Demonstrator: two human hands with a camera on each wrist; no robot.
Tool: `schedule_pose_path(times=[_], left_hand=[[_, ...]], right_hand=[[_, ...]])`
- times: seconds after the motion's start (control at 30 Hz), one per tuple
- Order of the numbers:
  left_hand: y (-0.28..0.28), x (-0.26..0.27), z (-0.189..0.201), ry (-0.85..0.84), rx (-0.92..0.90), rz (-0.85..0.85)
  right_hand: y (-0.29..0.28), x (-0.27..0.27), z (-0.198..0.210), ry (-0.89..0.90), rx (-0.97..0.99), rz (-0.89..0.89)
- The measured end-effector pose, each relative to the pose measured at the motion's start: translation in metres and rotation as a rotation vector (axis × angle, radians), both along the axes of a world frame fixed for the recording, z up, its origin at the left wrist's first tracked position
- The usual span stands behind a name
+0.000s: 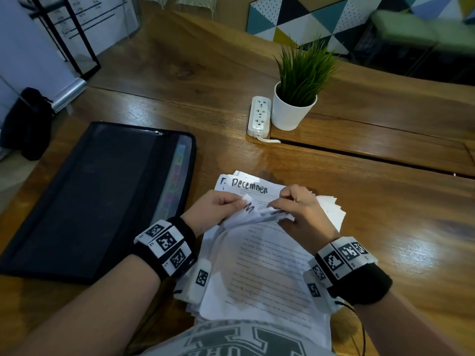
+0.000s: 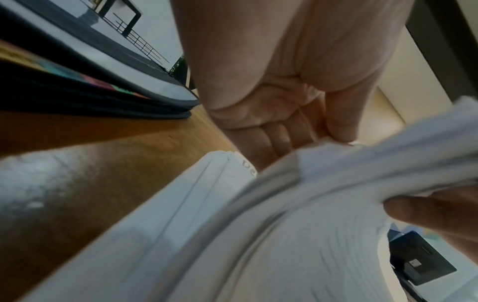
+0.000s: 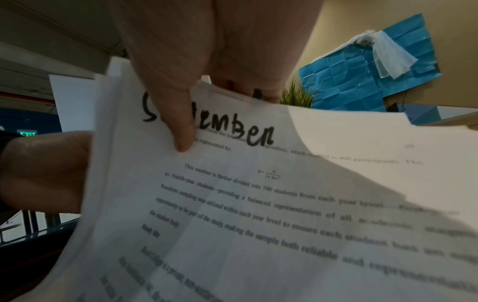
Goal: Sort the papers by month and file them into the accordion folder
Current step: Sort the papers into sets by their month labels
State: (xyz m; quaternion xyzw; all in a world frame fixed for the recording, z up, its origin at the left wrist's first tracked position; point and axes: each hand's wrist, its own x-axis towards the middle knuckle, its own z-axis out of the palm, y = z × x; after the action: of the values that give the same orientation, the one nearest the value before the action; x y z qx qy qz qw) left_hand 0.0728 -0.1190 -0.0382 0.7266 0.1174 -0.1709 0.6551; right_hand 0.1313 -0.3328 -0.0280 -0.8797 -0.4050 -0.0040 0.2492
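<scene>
A bundle of printed papers (image 1: pixel 259 265) lies in front of me on the wooden table, its far edge lifted and curled. My left hand (image 1: pixel 231 201) pinches that edge on the left and my right hand (image 1: pixel 280 201) pinches it on the right. In the right wrist view my thumb (image 3: pixel 181 126) presses a sheet marked "September" (image 3: pixel 271 204). Beyond the hands a sheet marked "December" (image 1: pixel 249 187) lies flat on more sheets. The black accordion folder (image 1: pixel 97 196) lies flat at the left, with coloured tabs showing along its right side; its edge (image 2: pixel 90 87) appears in the left wrist view.
A white pot with a green plant (image 1: pixel 293 109) and a white power strip (image 1: pixel 259 115) stand beyond the papers. A long dark slot (image 1: pixel 359 155) runs across the table to the right. A black bag (image 1: pixel 25 124) sits on the floor at the far left.
</scene>
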Motion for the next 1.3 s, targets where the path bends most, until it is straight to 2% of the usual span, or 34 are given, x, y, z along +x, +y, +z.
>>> schedule_pose_path(times=[0.07,0.13,0.23,0.33,0.47,0.6,0.77,0.9,1.0,1.07,1.13,1.17,1.23,1.3], left_hand=[[-0.002,0.001,0.004,0.052,-0.023,-0.007],[0.0,0.004,0.004,0.038,0.028,0.076],[0.009,0.012,-0.009,-0.023,0.335,0.222],[0.009,0.016,-0.018,0.058,0.46,0.161],[0.002,0.018,-0.018,0.105,0.411,0.147],[0.0,0.018,-0.014,0.053,0.41,0.134],[0.006,0.007,-0.002,-0.023,0.019,0.084],[0.011,-0.001,0.001,0.059,-0.032,-0.103],[0.012,-0.003,0.001,0.076,-0.113,-0.074],[0.013,0.0,-0.005,0.024,0.012,0.107],[0.016,0.005,-0.015,0.001,0.282,0.256],[0.017,0.007,-0.019,0.024,0.389,0.257],[0.016,0.01,-0.023,0.067,0.477,0.173],[0.012,0.012,-0.021,0.063,0.513,0.118]], right_hand=[[-0.002,0.002,0.0,-0.006,-0.017,0.009],[-0.004,0.001,0.004,0.058,-0.034,0.047],[-0.008,-0.002,0.011,0.141,-0.084,0.084],[-0.013,-0.005,0.012,0.175,-0.075,0.071],[-0.015,-0.006,0.011,0.166,-0.077,0.085],[-0.015,-0.002,0.011,0.156,-0.06,0.087],[-0.021,0.002,0.008,0.085,-0.007,-0.014],[-0.019,0.007,0.009,0.098,-0.021,0.062],[-0.015,0.003,0.016,0.122,-0.025,0.09],[-0.014,-0.002,0.018,0.205,0.001,0.032],[-0.011,-0.006,0.019,0.321,0.022,-0.038],[-0.01,-0.007,0.017,0.359,0.007,-0.067],[-0.01,-0.006,0.015,0.35,-0.033,-0.081],[-0.011,-0.004,0.015,0.206,-0.019,0.02]])
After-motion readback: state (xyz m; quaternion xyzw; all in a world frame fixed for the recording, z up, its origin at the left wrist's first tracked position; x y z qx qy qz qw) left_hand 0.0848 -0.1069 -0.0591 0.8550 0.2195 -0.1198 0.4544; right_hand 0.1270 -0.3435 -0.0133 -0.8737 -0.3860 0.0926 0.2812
